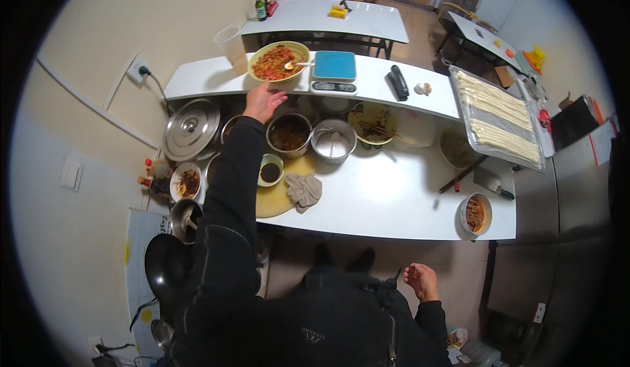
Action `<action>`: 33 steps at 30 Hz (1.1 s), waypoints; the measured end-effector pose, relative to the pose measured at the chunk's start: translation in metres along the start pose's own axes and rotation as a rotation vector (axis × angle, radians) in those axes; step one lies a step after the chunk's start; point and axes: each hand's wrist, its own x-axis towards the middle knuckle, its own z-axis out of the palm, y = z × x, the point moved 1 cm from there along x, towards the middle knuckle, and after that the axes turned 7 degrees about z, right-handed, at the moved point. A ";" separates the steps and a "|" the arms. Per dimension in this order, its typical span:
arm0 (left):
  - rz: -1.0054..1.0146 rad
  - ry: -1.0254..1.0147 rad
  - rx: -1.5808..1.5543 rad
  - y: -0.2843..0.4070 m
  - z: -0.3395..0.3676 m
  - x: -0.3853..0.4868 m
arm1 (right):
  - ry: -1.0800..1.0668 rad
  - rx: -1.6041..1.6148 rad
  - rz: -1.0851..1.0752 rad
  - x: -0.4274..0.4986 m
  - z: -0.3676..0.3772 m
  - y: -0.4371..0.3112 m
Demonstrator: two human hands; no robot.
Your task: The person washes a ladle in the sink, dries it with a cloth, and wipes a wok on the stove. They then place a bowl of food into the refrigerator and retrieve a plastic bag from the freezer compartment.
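Observation:
My left hand [265, 102] reaches out over the counter, fingers spread and nothing in them. Its fingertips come up to the near rim of a yellow bowl [302, 52] on the raised shelf; whether they touch it I cannot tell. Chopped red and green food [276, 61] fills that bowl, and a spoon [295, 65] rests in it. Just right of the bowl stands a kitchen scale [334, 66] with a blue platform. Down by my right side, my right hand [422, 281] hangs empty with loosely curled fingers, apart from the counter.
Under the shelf are a pot of dark sauce [290, 136], a metal pot [334, 143] and a bowl with chopsticks [371, 121]. A cloth [304, 191] lies on a round board [268, 204]. Rightward are a dough tray [497, 116], a cleaver [488, 179] and a food bowl [475, 214].

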 end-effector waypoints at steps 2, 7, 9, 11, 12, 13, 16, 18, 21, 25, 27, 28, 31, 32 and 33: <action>0.018 -0.006 -0.014 0.001 0.003 0.022 | 0.036 0.027 -0.003 -0.008 -0.007 0.003; 0.102 0.108 -0.122 0.001 0.015 0.044 | 0.107 0.082 0.003 -0.021 -0.023 0.013; 0.126 0.111 -0.060 0.007 0.019 0.040 | 0.121 0.094 -0.006 -0.022 -0.027 0.018; 0.155 0.073 -0.037 0.015 0.022 0.027 | 0.130 0.084 0.001 -0.020 -0.028 0.021; 0.154 0.078 -0.023 0.020 0.022 0.016 | 0.126 0.076 0.003 -0.019 -0.026 0.019; 0.194 0.019 0.008 0.027 0.023 0.004 | 0.108 0.072 -0.004 -0.017 -0.021 0.015; 0.246 -0.124 0.080 0.040 0.026 -0.051 | 0.049 -0.040 -0.068 -0.012 0.013 -0.016; 0.231 -0.182 0.101 0.037 0.033 -0.095 | -0.045 -0.168 -0.187 -0.011 0.055 -0.053; 0.156 -0.162 0.176 0.005 0.048 -0.164 | -0.095 -0.266 -0.414 -0.018 0.137 -0.111; 0.020 -0.234 0.049 -0.068 0.071 -0.246 | -0.335 -0.276 -0.714 -0.047 0.226 -0.139; -0.124 -0.203 0.063 -0.099 0.079 -0.274 | -0.328 -0.340 -0.684 -0.055 0.241 -0.135; -0.142 -0.220 0.051 -0.112 0.084 -0.287 | -0.239 -0.424 -0.604 -0.055 0.241 -0.133; -0.255 -0.241 0.085 -0.138 0.093 -0.316 | -0.051 -0.432 -0.472 -0.054 0.219 -0.128; -0.286 -0.260 0.105 -0.144 0.096 -0.321 | -0.012 -0.511 -0.581 -0.056 0.210 -0.129; -0.312 -0.285 0.111 -0.148 0.097 -0.325 | 0.028 -0.574 -0.674 -0.059 0.200 -0.131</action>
